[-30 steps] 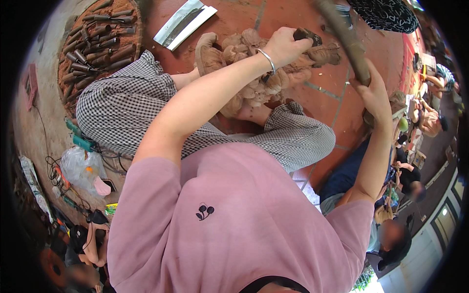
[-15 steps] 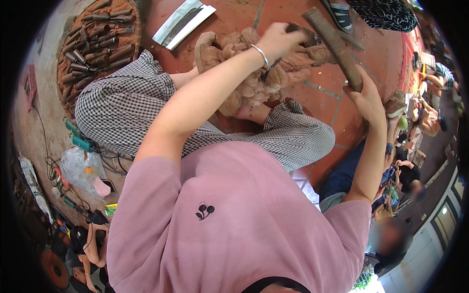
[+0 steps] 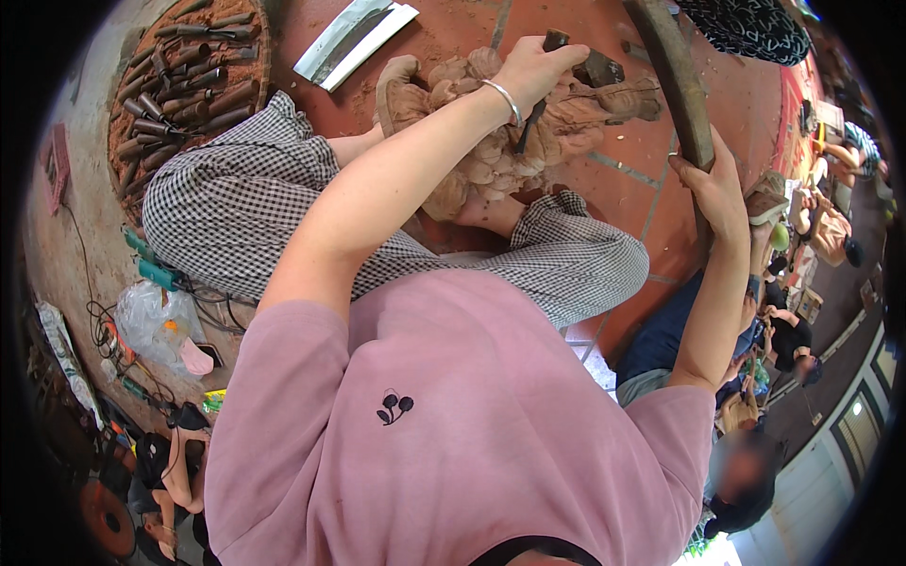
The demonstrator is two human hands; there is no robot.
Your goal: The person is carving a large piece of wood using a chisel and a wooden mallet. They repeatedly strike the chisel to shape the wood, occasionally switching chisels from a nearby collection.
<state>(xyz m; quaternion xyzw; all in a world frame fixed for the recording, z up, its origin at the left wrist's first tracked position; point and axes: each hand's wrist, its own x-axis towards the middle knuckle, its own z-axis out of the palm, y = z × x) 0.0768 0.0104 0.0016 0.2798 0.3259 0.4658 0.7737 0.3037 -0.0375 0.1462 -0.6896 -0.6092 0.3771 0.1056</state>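
Note:
A knobbly, pale brown wood carving (image 3: 585, 118) lies on the floor between my bent legs. My left hand (image 3: 534, 75), with a silver bangle at the wrist, is closed around a chisel (image 3: 531, 129). The chisel's dark handle end sticks out above my fist, and its blade slants down to the carving; the cutting tip's exact contact is hard to see. Off to the right, my right hand (image 3: 715, 193) grips a long wooden mallet (image 3: 681, 80). Its upper end rises past the chisel and stands apart from it.
A round basket (image 3: 267, 57) of several chisels lies in reddish sawdust at far left. Behind the carving, a dark flat piece rests on white paper (image 3: 326, 71). A plastic bag (image 3: 151, 325) and cables lie left. Another person's patterned clothing (image 3: 746, 28) is at top right; people sit right.
The mallet has swung up and to the right, away from the chisel. My left hand has turned slightly, so the chisel's handle end and blade show more plainly.

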